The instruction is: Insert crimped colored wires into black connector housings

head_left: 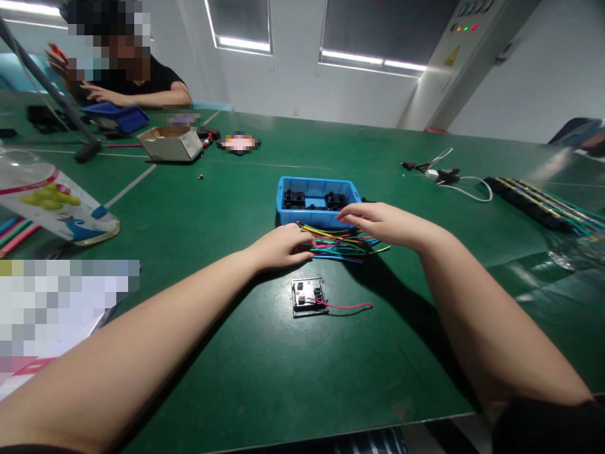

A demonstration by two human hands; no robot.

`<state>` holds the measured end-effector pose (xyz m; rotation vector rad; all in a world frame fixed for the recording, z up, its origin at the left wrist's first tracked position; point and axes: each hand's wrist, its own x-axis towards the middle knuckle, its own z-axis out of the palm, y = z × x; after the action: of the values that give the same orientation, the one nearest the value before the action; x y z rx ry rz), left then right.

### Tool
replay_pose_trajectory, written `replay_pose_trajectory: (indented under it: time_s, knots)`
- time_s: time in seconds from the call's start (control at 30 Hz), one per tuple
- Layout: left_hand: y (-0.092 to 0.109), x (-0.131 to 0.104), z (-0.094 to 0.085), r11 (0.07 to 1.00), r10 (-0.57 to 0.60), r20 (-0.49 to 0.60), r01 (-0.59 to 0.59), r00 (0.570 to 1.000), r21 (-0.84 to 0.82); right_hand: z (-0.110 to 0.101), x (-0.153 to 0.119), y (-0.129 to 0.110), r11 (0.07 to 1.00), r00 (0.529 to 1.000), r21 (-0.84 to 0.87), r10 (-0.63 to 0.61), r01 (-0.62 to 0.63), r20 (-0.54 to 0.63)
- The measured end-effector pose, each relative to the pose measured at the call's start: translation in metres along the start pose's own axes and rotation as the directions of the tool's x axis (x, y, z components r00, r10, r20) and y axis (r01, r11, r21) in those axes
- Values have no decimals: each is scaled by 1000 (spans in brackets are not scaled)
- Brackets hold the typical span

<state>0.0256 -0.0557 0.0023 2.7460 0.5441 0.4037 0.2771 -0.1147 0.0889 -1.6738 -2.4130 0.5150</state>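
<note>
A loose bundle of coloured wires (338, 243) lies on the green table, in front of a blue bin (312, 218). My left hand (283, 246) is at the bundle's left end, its fingers curled over the wires. On the right, my right hand (371, 219) hovers by the bin's front corner and above the wire ends. Its fingers are stretched out with nothing seen in them. Black plastic parts (293, 198) sit inside the bin. Nearer to me is a small square module (308, 296) with black connectors; one red wire (350, 307) runs from it to the right.
A tilted plastic bottle (57, 202) and papers (51, 321) are on the left. Farther back stand a cardboard box (172, 145) and a dark blue bin (116, 118), beside a seated person (161, 85). At right lie a white cable (466, 189) and a wire bundle (534, 205).
</note>
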Motion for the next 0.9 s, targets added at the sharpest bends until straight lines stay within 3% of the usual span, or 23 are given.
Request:
replay_pose_trajectory:
  time_s: [0.1,0.2,0.3,0.43,0.6,0.7,0.9]
  knots:
    - [0,0,0,1000,6,6,-6,1000,2,-20,-7,39,963,965,-129,248,-236,86]
    - [0,0,0,1000,13,-3,-13,1000,3,-33,-16,88,835,852,-277,515,-475,90]
    - [0,-1,0,1000,10,-15,-10,1000,-16,-32,-24,130,758,774,-313,625,-572,98]
    - [-1,-2,-1,996,-13,-39,10,999,-88,-21,-26,162,748,757,-303,643,-590,113]
    - [-1,-5,-2,956,-174,-161,128,972,-263,-15,-24,172,776,774,-273,617,-569,142]
    - [-2,-5,-1,973,-169,-225,126,959,-195,-26,-31,168,778,782,-268,612,-568,120]
    - [-6,-4,1,995,-94,-222,84,970,-52,-68,-48,132,769,814,-268,558,-581,-162]
